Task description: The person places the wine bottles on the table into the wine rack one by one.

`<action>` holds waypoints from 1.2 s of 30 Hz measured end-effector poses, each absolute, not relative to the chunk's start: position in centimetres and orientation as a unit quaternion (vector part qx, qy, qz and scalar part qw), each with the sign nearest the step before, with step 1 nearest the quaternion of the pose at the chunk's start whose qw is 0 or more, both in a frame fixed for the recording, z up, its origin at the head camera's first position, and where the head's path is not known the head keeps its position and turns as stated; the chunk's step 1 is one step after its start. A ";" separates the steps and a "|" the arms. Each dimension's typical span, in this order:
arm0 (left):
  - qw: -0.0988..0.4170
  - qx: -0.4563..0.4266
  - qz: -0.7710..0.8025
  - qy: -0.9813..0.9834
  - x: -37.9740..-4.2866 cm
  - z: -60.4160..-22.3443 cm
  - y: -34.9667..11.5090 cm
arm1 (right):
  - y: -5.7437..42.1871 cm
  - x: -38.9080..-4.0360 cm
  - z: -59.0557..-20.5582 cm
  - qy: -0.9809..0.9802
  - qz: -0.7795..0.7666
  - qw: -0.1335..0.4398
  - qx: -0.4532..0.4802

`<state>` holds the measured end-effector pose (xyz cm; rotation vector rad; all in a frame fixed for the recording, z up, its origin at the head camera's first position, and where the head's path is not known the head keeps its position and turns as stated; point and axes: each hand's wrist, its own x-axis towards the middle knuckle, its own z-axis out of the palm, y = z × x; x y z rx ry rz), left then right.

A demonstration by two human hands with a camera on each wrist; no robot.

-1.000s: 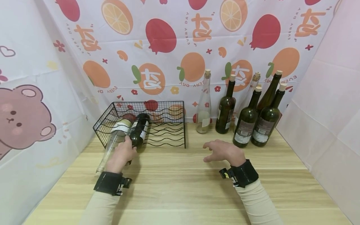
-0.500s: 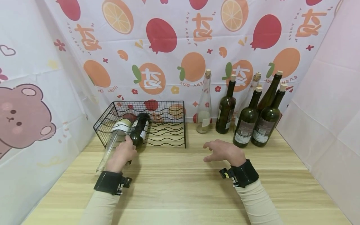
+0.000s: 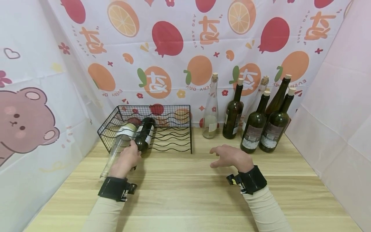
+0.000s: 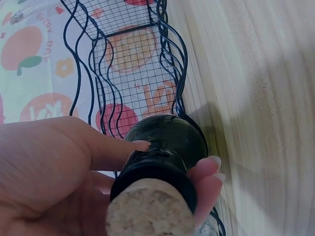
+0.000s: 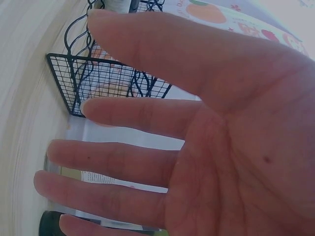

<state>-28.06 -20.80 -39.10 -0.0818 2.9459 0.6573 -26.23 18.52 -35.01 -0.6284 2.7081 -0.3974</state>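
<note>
The left hand (image 3: 126, 159) grips the neck of a dark bottle (image 3: 142, 141) between thumb and fingers, with the cork (image 4: 150, 211) facing the wrist camera; this bottle lies in the wire rack (image 3: 171, 112), its neck pointing toward the person. The right hand (image 3: 232, 157) holds nothing, its fingers spread above the table (image 3: 185, 190). In my judgement, the smooth neck could turn or slip, because the grip is at one end only; a sideways swing could strike the clear bottle (image 3: 116, 151) lying just beside it. Counting, I see one rack with two bottles lying in it, one dark and one clear, and, standing at the right, six corked bottles: four green bottles (image 3: 252, 129) and two transparent bottles (image 3: 210, 119).
</note>
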 end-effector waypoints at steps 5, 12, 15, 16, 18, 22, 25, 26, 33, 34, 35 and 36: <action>0.061 -0.032 0.226 0.972 -27.9 -39.0 -20.7 | 18.5 -26.2 -35.1 0.952 -0.141 0.164 -0.218; 0.054 -0.029 0.216 0.975 -28.0 -39.3 -20.8 | 18.5 -26.0 -35.2 0.951 -0.146 0.169 -0.216; 0.053 -0.027 0.217 0.974 -28.0 -39.4 -20.8 | 18.5 -26.0 -35.2 0.950 -0.147 0.170 -0.215; 0.052 -0.025 0.215 0.975 -28.0 -39.4 -20.8 | 18.5 -25.9 -35.2 0.950 -0.148 0.170 -0.215; 0.052 -0.021 0.209 0.976 -28.0 -39.4 -20.9 | 18.5 -25.9 -35.2 0.950 -0.148 0.169 -0.215; 0.068 -0.020 0.225 0.972 -28.0 -39.2 -21.2 | 18.5 -26.0 -35.1 0.950 -0.148 0.170 -0.216; 0.079 -0.022 0.246 0.966 -27.9 -39.1 -21.4 | 18.4 -26.0 -35.0 0.950 -0.145 0.170 -0.216; 0.077 -0.021 0.249 0.965 -27.8 -39.1 -21.5 | 18.4 -26.0 -35.0 0.951 -0.144 0.170 -0.216; 0.084 -0.018 0.265 0.960 -27.7 -39.0 -21.4 | 18.4 -25.9 -35.1 0.952 -0.139 0.167 -0.215; 0.083 -0.018 0.262 0.961 -27.7 -39.0 -21.4 | 18.4 -25.9 -35.1 0.952 -0.139 0.166 -0.215; 0.080 -0.015 0.255 0.964 -27.7 -38.9 -21.3 | 18.3 -25.8 -35.1 0.952 -0.140 0.166 -0.215; 0.077 -0.014 0.250 0.965 -27.7 -38.9 -21.3 | 18.3 -25.8 -35.1 0.952 -0.140 0.166 -0.215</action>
